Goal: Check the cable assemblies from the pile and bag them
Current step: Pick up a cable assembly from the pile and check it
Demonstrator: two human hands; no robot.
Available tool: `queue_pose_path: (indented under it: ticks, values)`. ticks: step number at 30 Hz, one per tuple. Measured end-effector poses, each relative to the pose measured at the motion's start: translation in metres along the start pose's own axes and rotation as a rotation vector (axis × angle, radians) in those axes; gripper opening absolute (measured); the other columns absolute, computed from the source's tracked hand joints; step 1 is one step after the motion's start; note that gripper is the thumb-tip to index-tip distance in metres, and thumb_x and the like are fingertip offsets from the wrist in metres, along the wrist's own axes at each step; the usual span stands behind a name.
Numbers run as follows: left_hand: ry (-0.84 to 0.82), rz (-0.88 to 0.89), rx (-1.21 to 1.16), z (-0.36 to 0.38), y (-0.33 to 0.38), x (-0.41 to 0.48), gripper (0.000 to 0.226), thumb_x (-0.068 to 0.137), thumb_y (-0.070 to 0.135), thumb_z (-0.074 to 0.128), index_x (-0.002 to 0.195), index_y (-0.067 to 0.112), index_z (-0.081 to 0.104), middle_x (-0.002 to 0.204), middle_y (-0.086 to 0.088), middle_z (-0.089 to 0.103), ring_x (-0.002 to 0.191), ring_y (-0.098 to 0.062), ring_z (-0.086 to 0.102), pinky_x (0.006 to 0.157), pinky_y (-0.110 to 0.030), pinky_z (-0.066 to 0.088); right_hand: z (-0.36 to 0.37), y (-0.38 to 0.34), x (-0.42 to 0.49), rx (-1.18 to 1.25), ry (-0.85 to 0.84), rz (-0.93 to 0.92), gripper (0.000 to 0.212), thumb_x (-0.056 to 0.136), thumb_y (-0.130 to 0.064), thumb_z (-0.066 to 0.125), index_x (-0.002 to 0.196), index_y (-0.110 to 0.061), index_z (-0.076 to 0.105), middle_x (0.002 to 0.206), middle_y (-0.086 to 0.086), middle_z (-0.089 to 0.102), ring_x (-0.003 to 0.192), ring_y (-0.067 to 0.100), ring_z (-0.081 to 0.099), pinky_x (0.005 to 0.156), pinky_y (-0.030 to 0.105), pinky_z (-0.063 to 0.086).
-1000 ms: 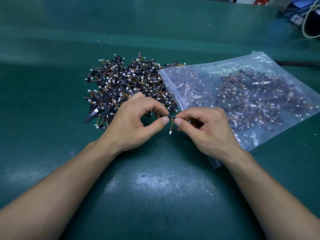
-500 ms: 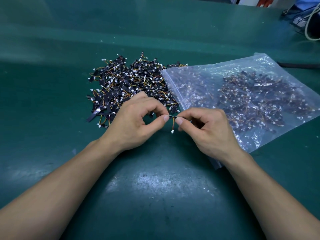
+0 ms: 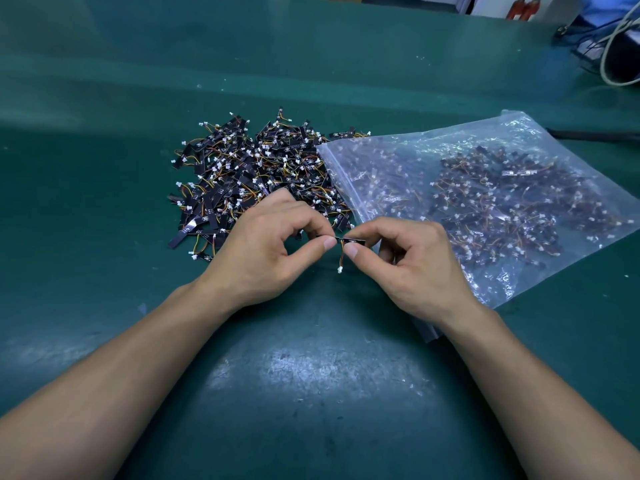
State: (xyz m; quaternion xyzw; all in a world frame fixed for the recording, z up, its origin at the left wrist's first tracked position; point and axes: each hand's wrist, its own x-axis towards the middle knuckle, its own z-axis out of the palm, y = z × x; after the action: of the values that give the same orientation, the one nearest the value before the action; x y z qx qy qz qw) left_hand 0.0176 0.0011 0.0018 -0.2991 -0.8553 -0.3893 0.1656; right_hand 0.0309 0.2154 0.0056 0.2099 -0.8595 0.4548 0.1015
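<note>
Two hands work over the green tabletop (image 3: 311, 393), and between them is one cable assembly (image 3: 350, 241), lifted just off the surface in the middle, in front of the pile. The left hand (image 3: 263, 251) pinches one end of its flat black strip between thumb and forefinger, and the right hand (image 3: 412, 268) pinches the other end the same way. Each grip is closed to a fingertip pinch, with the remaining fingers curled loosely behind. The strip's long axis runs left to right, about level and roughly parallel to the near edge. From its middle a short bundle of thin orange and red wires drops toward the near edge and ends in one small white plastic connector (image 3: 340, 270). One pile of cable assemblies (image 3: 249, 178) lies behind the left hand, far too many to count: the same thin black strips pointing every way, tangled with yellow and orange wires and dotted with white connectors. One clear plastic zip bag (image 3: 391, 157) lies flat to the right of the pile. It is crinkled and glossy, and its sealing strip faces the pile and overlaps the pile's right side. It holds many more assemblies, seen dimly through the film. The right wrist rests across the bag's near-left corner. The tabletop is a matte mat, scuffed, with a pale patch of glare near the front. At the far right corner lies a loop of white cable (image 3: 609, 60).
</note>
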Motion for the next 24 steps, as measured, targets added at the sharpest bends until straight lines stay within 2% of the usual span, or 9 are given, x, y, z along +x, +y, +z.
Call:
queue_pose_path:
  ticks: [3,8,11,16,20,24]
  values:
    - [-0.001,0.009,0.002,0.0004,0.0001,0.0002,0.008,0.091,0.02,0.07,0.084,0.016,0.072,0.08,0.01,0.067,0.08,-0.014,0.052,0.073,-0.026,0.044,0.0001,0.0001,0.0004,-0.019,0.01,-0.02,0.007,0.087,-0.024,0.073,0.083,-0.022,0.077,0.062,-0.025,0.06,0.047,0.008,0.046,0.053,0.011,0.033]
    - [-0.018,-0.001,-0.023,0.0001,-0.0002,-0.0005,0.006,0.09,0.022,0.071,0.087,0.018,0.073,0.083,0.014,0.068,0.083,-0.013,0.053,0.073,-0.025,0.044,0.0002,0.0007,0.0008,-0.074,0.024,-0.064,0.01,0.088,-0.02,0.072,0.08,-0.017,0.078,0.064,-0.013,0.065,0.051,0.011,0.052,0.055,0.014,0.037]
    - [-0.019,0.001,-0.033,-0.0001,-0.0004,-0.0005,0.013,0.091,0.028,0.067,0.09,0.017,0.073,0.085,0.014,0.069,0.084,-0.012,0.054,0.074,-0.021,0.042,-0.0012,0.0016,0.0009,-0.078,0.036,-0.072,0.01,0.088,-0.019,0.072,0.081,-0.017,0.078,0.065,-0.01,0.067,0.052,0.012,0.053,0.055,0.015,0.038]
    - [-0.015,0.0,-0.017,0.0002,-0.0021,-0.0005,0.007,0.091,0.019,0.07,0.085,0.018,0.071,0.08,0.013,0.066,0.081,-0.013,0.052,0.072,-0.028,0.044,0.0,0.002,0.0005,-0.058,0.022,-0.036,0.008,0.088,-0.024,0.072,0.083,-0.022,0.078,0.064,-0.021,0.062,0.05,0.011,0.05,0.055,0.012,0.035]
    - [-0.004,0.011,-0.001,-0.0001,-0.0018,0.0004,0.009,0.092,0.02,0.068,0.085,0.016,0.071,0.08,0.01,0.067,0.079,-0.014,0.052,0.072,-0.027,0.044,-0.001,0.0012,0.0004,-0.011,0.032,-0.011,0.006,0.086,-0.027,0.073,0.089,-0.026,0.078,0.067,-0.022,0.063,0.047,0.011,0.049,0.053,0.01,0.034]
    - [-0.008,0.015,0.011,-0.0006,-0.0008,-0.0003,0.008,0.091,0.018,0.07,0.084,0.015,0.072,0.079,0.011,0.067,0.08,-0.014,0.053,0.073,-0.025,0.043,-0.0009,0.0006,0.0006,-0.05,0.034,-0.043,0.006,0.087,-0.024,0.073,0.083,-0.025,0.077,0.064,-0.025,0.06,0.048,0.01,0.049,0.054,0.01,0.034]
